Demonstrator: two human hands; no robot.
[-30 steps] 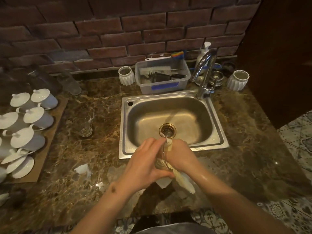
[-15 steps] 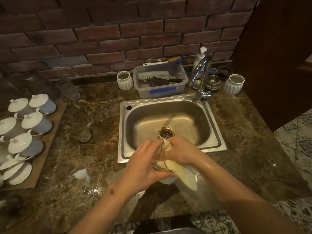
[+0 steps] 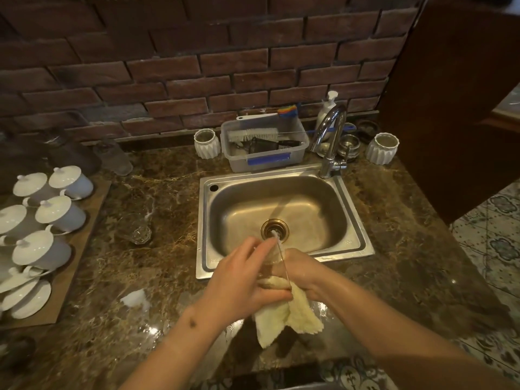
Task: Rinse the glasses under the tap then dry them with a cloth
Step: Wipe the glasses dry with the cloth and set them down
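My left hand (image 3: 239, 280) grips the glass (image 3: 274, 263) at the sink's (image 3: 351, 246) near rim, fingers curled around it. My right hand (image 3: 304, 273) fingers clamp the cloth (image 3: 289, 313) against it.

Single head view, looking steeply down, close over sink (image 3: 284, 178).

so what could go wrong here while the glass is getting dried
1. The glass is held over the sink's front rim, and the right forearm looks wet; a slip could crack it on the steel.
2. The right hand works the cloth at the thin rim, which the left hand steadies; twisting hard might chip it.
3. The counter in front shines wet, so the hanging cloth may soak up water and dry poorly.
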